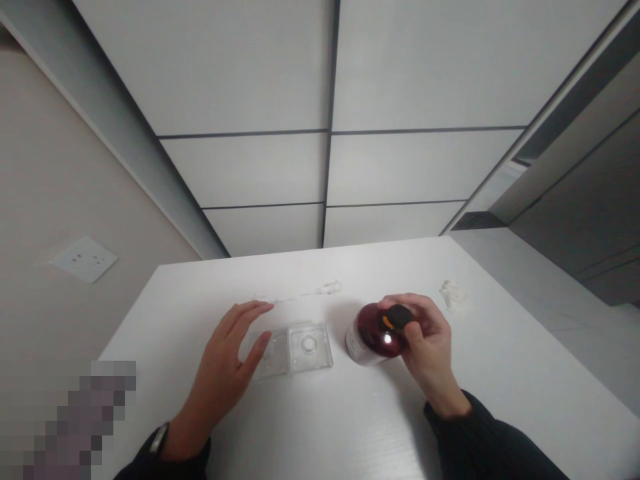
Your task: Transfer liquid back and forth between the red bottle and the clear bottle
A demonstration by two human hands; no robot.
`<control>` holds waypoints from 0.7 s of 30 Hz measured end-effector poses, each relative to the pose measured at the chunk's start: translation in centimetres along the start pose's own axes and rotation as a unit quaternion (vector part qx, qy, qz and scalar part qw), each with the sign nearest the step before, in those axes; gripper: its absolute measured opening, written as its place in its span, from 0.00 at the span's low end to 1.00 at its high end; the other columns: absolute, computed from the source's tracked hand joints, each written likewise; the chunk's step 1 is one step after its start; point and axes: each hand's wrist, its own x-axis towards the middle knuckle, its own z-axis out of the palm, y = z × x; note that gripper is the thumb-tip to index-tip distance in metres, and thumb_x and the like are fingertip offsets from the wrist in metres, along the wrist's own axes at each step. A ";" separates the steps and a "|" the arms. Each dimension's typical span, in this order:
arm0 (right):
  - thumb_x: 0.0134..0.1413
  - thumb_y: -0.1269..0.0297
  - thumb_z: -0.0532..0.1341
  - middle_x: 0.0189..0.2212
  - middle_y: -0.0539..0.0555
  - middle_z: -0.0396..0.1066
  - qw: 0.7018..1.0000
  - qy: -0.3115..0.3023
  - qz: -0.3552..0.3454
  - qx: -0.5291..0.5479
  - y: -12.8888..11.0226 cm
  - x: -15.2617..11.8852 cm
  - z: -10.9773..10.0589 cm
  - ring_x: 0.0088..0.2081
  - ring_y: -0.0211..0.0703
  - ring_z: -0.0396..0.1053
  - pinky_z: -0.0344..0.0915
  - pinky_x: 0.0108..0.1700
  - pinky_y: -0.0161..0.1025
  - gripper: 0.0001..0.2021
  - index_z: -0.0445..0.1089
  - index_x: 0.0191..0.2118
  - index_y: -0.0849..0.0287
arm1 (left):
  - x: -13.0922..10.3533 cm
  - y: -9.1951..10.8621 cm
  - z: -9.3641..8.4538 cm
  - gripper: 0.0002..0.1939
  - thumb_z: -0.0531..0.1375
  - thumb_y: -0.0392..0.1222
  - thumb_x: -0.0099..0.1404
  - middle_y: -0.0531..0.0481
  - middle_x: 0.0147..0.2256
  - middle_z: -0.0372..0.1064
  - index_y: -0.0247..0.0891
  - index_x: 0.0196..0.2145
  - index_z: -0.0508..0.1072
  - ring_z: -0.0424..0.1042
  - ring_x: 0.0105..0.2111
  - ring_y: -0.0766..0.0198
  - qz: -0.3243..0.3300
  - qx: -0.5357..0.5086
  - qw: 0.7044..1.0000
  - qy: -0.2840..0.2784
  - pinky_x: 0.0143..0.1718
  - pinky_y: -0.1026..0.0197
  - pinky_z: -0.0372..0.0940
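Note:
My right hand (427,340) has its fingers closed around the black cap (399,318) of a dark red bottle (373,333). The bottle has a pale label and stands tilted or seen at an angle on the white table. Fingers apart and holding nothing, my left hand (233,357) hovers over the left end of a clear plastic case (311,347). A round ring shape shows in the case's right half; my fingers partly cover its left half. Behind the case lies a thin clear dropper-like tube (327,288).
A crumpled white wad (454,295) lies at the right of the white table (320,427). Beyond the far edge stand white panelled doors (240,167). A wall socket (85,259) is at the left, and a pixelated patch covers the lower left corner.

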 end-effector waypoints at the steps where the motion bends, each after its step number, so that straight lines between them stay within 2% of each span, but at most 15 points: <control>1: 0.64 0.39 0.68 0.39 0.56 0.84 1.000 0.008 0.005 -0.001 0.2 0.0 -0.1 0.41 0.51 0.83 0.80 0.43 0.45 0.20 0.78 0.49 0.50 | 0.0 0.0 0.0 0.17 0.52 0.52 0.82 0.44 0.56 0.76 0.46 0.61 0.70 0.76 0.57 0.51 0.000 0.001 1.000 -0.002 0.62 0.44 0.71; 4: 0.66 0.37 0.65 0.40 0.57 0.84 1.000 0.016 0.010 -0.004 0.4 -0.1 -0.2 0.42 0.52 0.83 0.81 0.42 0.46 0.22 0.78 0.50 0.50 | -0.1 -0.2 0.2 0.18 0.52 0.52 0.82 0.44 0.56 0.76 0.46 0.61 0.71 0.76 0.57 0.50 -0.003 0.003 1.000 -0.004 0.63 0.42 0.70; 8: 0.64 0.39 0.68 0.40 0.56 0.84 1.000 -0.012 -0.010 -0.001 0.0 0.2 0.1 0.43 0.52 0.82 0.80 0.45 0.48 0.19 0.82 0.48 0.48 | -0.1 -0.3 0.2 0.17 0.51 0.52 0.82 0.44 0.56 0.76 0.45 0.60 0.71 0.76 0.56 0.50 -0.002 0.003 1.000 -0.003 0.62 0.43 0.71; 12: 0.64 0.47 0.71 0.40 0.55 0.84 0.998 -0.061 -0.031 -0.005 -0.9 0.5 0.5 0.45 0.51 0.81 0.78 0.48 0.49 0.12 0.84 0.47 0.46 | 0.0 -0.1 0.0 0.17 0.52 0.51 0.82 0.44 0.55 0.76 0.44 0.60 0.71 0.76 0.56 0.52 0.003 0.004 1.000 -0.006 0.61 0.46 0.72; 15: 0.67 0.56 0.70 0.41 0.54 0.84 0.996 -0.082 -0.032 -0.007 -1.2 0.5 0.7 0.44 0.50 0.80 0.77 0.47 0.47 0.07 0.83 0.48 0.47 | 0.0 -0.1 0.0 0.17 0.52 0.50 0.82 0.44 0.55 0.76 0.44 0.60 0.71 0.76 0.57 0.51 0.001 0.002 1.000 -0.007 0.62 0.45 0.72; 21: 0.73 0.54 0.63 0.40 0.54 0.81 0.995 -0.084 -0.044 -0.002 -0.7 -0.1 1.3 0.43 0.48 0.78 0.74 0.48 0.48 0.08 0.76 0.48 0.49 | 0.0 -0.3 0.2 0.17 0.53 0.49 0.81 0.44 0.56 0.76 0.44 0.60 0.72 0.77 0.56 0.50 -0.007 -0.006 1.000 -0.015 0.64 0.42 0.70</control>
